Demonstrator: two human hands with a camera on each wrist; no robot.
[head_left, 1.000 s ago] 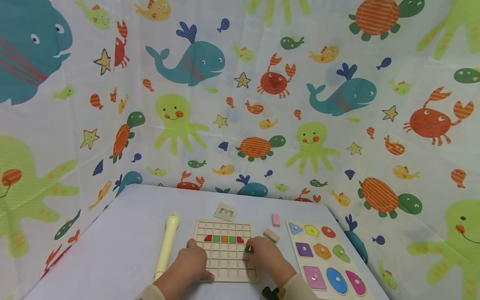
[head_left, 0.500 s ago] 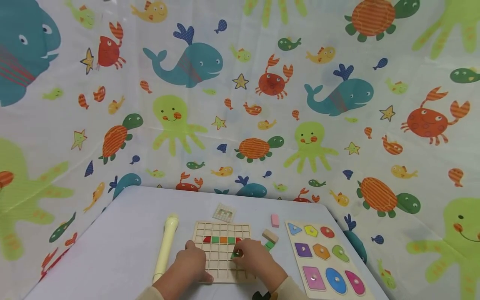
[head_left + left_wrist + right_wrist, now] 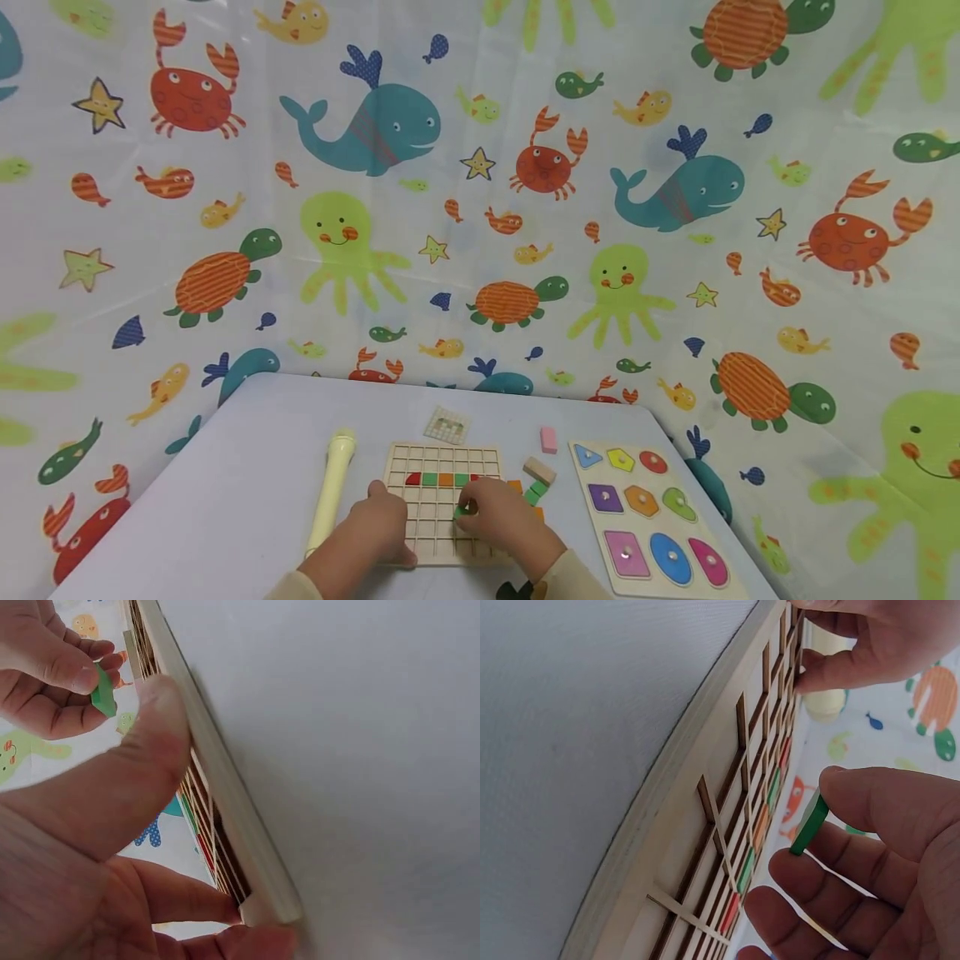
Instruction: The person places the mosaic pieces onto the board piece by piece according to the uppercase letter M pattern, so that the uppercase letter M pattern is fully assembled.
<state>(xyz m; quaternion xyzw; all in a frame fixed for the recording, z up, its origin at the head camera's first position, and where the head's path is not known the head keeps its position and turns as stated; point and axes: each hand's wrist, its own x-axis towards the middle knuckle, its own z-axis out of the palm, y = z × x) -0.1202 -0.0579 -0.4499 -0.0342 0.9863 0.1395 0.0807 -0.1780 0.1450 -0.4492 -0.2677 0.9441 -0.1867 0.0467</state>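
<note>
A wooden grid board (image 3: 435,553) lies on the white table, with a row of red, green and orange tiles (image 3: 446,480) set in its upper part. My left hand (image 3: 377,523) holds the board's near left corner, thumb along the front edge and fingers at the left side, as the left wrist view shows. Between thumb and fingertips, my right hand (image 3: 498,517) pinches a small green tile (image 3: 810,825). That tile is above the middle of the grid, apart from the board in the right wrist view. The right hand hides part of the board's right side.
Right of the board lie loose green tiles (image 3: 536,493), orange tiles (image 3: 514,486), a wooden block (image 3: 539,471) and a pink block (image 3: 549,440). Farther right is a shape puzzle (image 3: 626,575). A pale yellow tube (image 3: 331,492) lies left; a small patterned card (image 3: 447,425) lies behind.
My right hand has moved left from the board's right edge to over its middle, carrying the green tile. Loose tiles beside the board have come into sight. My left hand stays at the corner.
</note>
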